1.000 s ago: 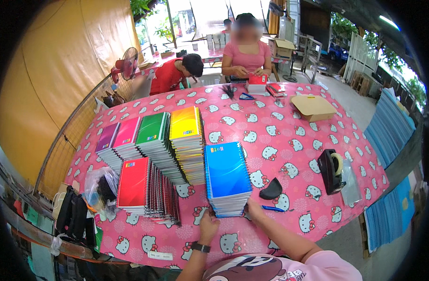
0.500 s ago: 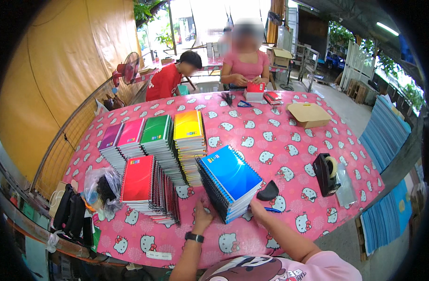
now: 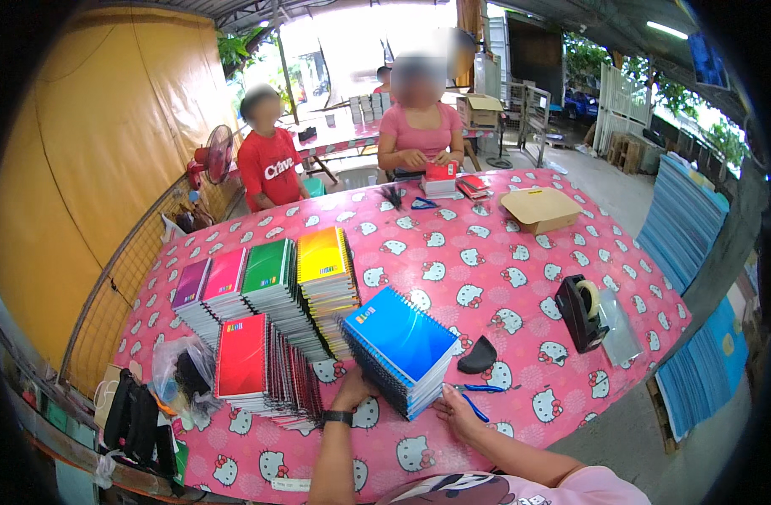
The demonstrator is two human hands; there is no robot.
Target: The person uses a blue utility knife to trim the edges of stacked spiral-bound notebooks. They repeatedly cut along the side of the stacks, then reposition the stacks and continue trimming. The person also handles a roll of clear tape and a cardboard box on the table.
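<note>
A tall stack of blue spiral-bound notebooks [image 3: 406,332] stands turned at an angle near the front middle of the table. My left hand [image 3: 354,390] is at the stack's lower left side, against the black coils, its fingertips partly hidden. At the lower right corner, my right hand [image 3: 457,412] lies close to the page edges with its fingers stretched. Blue-handled pliers [image 3: 479,390] and a black curved piece [image 3: 477,356] lie just beyond it. Red spiral notebooks [image 3: 243,358] form a leaning stack left of my left hand.
Purple [image 3: 191,283], pink [image 3: 225,273], green [image 3: 267,265] and yellow [image 3: 320,257] notebook stacks stand behind the red one. A tape dispenser [image 3: 580,313] sits right, a cardboard box [image 3: 541,209] farther back. A plastic bag [image 3: 186,376] lies left. Two people are across the table.
My right hand has slid back from the blue stack's side toward its near corner, uncovering the pliers. My left hand stays beside the stack. The person in red has straightened up.
</note>
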